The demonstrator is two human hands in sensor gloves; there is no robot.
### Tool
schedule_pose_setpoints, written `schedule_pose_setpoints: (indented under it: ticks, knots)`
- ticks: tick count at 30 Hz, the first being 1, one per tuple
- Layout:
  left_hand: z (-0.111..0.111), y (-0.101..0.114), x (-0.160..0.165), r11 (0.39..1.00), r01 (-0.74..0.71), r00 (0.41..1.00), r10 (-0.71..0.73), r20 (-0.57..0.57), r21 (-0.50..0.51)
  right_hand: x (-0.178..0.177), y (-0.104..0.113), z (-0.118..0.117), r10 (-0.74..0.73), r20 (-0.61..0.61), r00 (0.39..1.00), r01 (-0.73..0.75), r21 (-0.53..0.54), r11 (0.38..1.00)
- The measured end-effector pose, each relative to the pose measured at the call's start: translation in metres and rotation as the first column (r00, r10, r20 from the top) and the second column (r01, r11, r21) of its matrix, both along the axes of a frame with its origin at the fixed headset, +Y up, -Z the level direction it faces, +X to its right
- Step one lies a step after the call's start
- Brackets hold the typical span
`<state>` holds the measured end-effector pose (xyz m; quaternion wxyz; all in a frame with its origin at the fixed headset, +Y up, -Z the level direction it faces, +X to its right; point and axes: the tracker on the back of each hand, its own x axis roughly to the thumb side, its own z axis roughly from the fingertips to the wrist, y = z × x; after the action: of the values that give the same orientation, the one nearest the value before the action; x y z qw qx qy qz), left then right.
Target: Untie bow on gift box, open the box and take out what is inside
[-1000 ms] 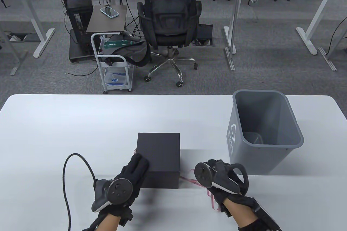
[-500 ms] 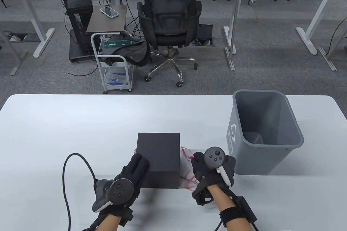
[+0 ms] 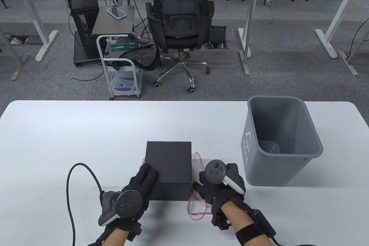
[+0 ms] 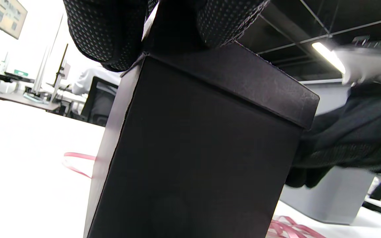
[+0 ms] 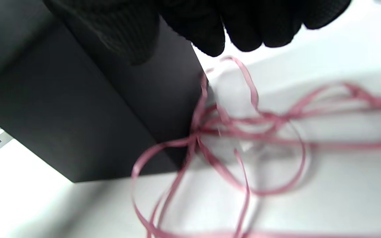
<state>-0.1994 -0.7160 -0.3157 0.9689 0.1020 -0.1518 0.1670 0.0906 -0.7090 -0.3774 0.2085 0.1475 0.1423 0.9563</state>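
The ribbon (image 3: pixel 196 211) lay loose beside the box (image 3: pixel 168 165). The left hand (image 3: pixel 138 184) rested flat on its lid; the right hand (image 3: pixel 214 184) looked curled, grip unclear. Lifting the lid seemed next.

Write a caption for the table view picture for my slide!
Left hand rests on the closed black gift box while the right hand reaches beside the loose pink ribbon.

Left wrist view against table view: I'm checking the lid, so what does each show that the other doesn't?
Only the left wrist view shows the lid's lower edge, seated on the black box, and ribbon at the box's left. Only the table view shows the grey bin open and the right hand amid ribbon loops. Both show the left hand pressing the box top.
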Motion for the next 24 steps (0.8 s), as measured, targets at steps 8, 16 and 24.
schedule_pose_setpoints:
  ticks: [8, 16, 24]
  knots:
    - [0.0, 0.0, 0.0, 1.0, 0.0, 1.0, 0.0, -0.002, -0.003, -0.023, -0.07, 0.019, 0.385, -0.323, 0.864, -0.47, -0.246, 0.848]
    - [0.0, -0.001, 0.0, 1.0, -0.002, 1.0, 0.002, 0.0, 0.0, -0.021, -0.074, -0.014, 0.29, -0.142, 0.946, -0.31, -0.151, 0.939]
    - [0.0, -0.001, 0.0, 1.0, -0.007, 1.0, 0.007, -0.003, 0.005, -0.025, -0.065, -0.009, 0.192, -0.061, 0.979, -0.181, 0.155, 0.971]
